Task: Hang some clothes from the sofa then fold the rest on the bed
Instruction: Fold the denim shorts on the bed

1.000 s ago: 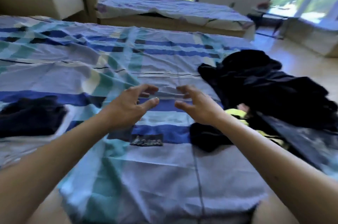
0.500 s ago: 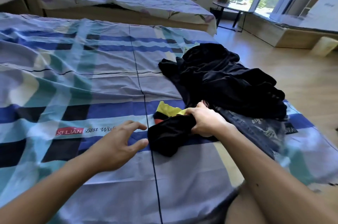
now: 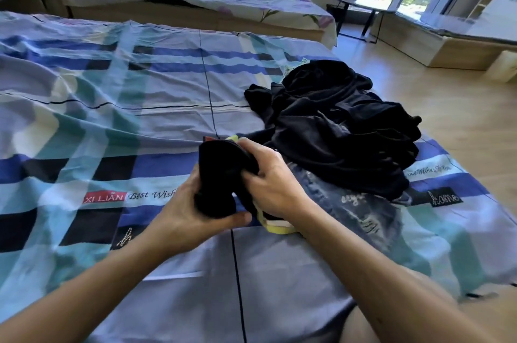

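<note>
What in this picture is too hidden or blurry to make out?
Head view only:
- Black garment: bunched in the left hand and right hand, so its type is unclear.
- Yellow-trimmed item: mostly under the right hand.
- Jeans: top covered by the black clothes pile.
- Bedsheet lettering: partly blocked by the left hand.

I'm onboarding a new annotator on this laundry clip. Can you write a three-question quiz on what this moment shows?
1. True or false: both hands hold the small black garment.
2. What lies directly under the black clothes pile, near the right hand?
A. a white towel
B. blue jeans
C. a pillow
3. Fill in: the red label printed on the bedsheet, beside the left hand, reads ____.

Key
1. True; each hand's grip is closed on it.
2. B, the blue jeans.
3. XI LIAN.
</note>
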Available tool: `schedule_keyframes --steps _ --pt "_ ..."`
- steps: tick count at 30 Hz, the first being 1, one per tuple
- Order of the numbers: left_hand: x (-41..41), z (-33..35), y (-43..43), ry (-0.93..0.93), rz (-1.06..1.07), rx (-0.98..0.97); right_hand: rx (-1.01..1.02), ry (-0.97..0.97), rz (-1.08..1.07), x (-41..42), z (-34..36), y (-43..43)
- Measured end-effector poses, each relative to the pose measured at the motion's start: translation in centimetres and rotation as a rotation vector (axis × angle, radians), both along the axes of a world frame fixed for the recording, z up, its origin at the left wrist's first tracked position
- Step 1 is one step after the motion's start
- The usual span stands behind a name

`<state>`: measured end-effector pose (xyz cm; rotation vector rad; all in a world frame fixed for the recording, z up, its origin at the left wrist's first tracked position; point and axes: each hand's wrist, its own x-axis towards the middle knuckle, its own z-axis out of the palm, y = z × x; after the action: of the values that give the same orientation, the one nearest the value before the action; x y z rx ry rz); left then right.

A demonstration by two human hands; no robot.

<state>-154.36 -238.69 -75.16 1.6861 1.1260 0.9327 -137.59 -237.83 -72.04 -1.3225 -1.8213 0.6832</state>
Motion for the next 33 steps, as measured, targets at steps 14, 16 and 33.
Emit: schedule_keyframes --steps 14,16,33 --pt "-2.2 -0.8 -0.1 0.293 -0.180 0.080 -0.421 -0.806 -0.570 10.9 2.1 2.5" --pt "-2.0 -1.1 -0.6 0.411 -0.283 0.064 -0.575 -0.751 -0.621 12.3 1.9 2.4" --pt "-0.4 2.5 -1.8 0.002 -0.089 0.015 0.140 0.381 0.036 1.2 3.6 -1.5"
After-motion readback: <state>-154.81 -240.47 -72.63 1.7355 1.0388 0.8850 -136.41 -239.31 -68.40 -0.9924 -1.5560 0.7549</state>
